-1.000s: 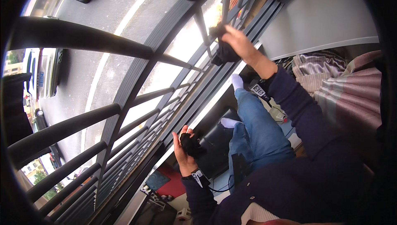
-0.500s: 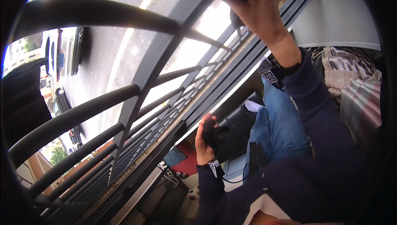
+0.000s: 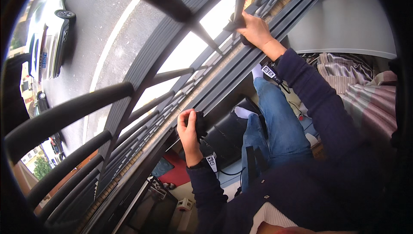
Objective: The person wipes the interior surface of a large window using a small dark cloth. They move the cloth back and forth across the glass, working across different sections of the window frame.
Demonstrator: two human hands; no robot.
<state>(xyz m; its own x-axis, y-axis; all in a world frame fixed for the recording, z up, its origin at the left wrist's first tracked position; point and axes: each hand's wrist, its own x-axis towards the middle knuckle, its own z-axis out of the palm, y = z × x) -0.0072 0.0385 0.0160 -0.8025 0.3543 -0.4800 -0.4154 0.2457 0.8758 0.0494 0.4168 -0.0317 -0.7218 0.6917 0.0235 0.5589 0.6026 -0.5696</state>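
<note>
My right hand (image 3: 256, 30) is closed around an upright bar of the dark metal railing (image 3: 146, 62). A black cloth (image 3: 233, 22) shows between its fingers and the bar. Lower and to the left, my left hand (image 3: 188, 133) is raised by the window track, thumb and fingertips drawn together. A dark lump (image 3: 200, 125) sits against its palm side; what the fingertips hold, if anything, I cannot make out. Each wrist carries a strap with a small white-labelled device.
Grey window track (image 3: 241, 73) runs diagonally beside the railing. Beyond the bars are a road (image 3: 99, 23) and a silver car (image 3: 49, 45). My jeans-clad legs rest near a black padded seat (image 3: 228, 131). Striped bedding (image 3: 361, 100) lies at the right.
My right hand has come down and closer in along the railing. My left hand has moved up and left, its fingers now drawn together. The view has shifted, and the silver car shows more fully.
</note>
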